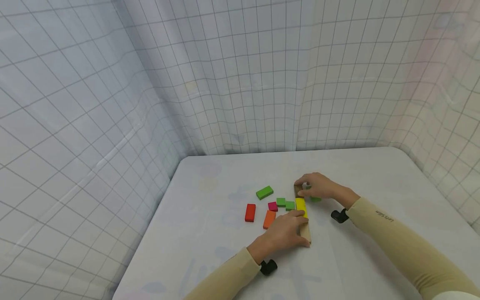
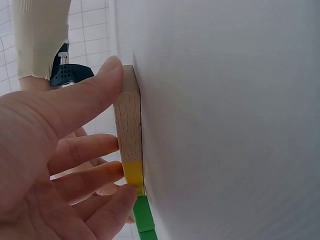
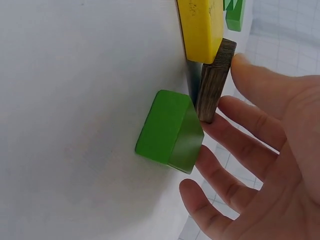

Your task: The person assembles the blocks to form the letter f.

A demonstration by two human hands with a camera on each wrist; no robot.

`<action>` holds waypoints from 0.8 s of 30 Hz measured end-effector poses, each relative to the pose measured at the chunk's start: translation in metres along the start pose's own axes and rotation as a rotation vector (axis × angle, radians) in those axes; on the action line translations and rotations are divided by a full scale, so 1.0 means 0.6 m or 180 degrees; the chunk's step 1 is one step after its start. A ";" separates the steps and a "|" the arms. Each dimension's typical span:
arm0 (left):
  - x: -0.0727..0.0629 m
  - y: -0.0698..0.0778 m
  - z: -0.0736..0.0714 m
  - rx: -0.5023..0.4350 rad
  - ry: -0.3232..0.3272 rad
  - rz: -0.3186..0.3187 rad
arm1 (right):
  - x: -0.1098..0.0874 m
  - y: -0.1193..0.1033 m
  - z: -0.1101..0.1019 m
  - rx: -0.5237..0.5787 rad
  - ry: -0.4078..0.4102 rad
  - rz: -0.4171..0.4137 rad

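Note:
A pale wooden block point(image 2: 130, 122) lies end to end with a yellow block point(image 1: 301, 204) on the white table. My left hand point(image 1: 283, 231) holds the pale block, its thumb at the near end and its fingers spread along the side up to the yellow block. At the far end of the yellow block is a dark brown wooden block point(image 3: 215, 82). My right hand point(image 1: 318, 186) pinches this brown block between thumb and fingers. Right beside the right fingers stands a green block point(image 3: 167, 127), mostly covered by that hand in the head view.
Left of the row lie two small green blocks point(image 1: 281, 202), a small magenta block point(image 1: 273, 206), an orange block point(image 1: 269, 219), a red block point(image 1: 250, 213) and a long green block point(image 1: 264, 192). Gridded white curtains point(image 1: 243, 83) stand around the table point(image 1: 210, 179).

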State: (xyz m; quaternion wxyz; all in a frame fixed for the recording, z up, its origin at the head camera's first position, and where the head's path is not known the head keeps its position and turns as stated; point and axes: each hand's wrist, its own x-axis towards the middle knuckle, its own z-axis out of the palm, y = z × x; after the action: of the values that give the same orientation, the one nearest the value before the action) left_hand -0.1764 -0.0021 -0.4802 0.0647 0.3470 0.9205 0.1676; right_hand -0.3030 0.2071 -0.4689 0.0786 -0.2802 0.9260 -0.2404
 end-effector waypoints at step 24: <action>-0.001 0.001 0.003 0.0288 -0.0071 0.0003 | 0.003 -0.001 0.012 -0.0052 0.0100 0.0251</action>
State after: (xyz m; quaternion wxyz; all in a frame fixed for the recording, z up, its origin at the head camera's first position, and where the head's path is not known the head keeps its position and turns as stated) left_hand -0.1753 -0.0014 -0.4818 0.0591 0.3518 0.9262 0.1220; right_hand -0.3021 0.2025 -0.4749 0.0712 -0.2403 0.9394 -0.2339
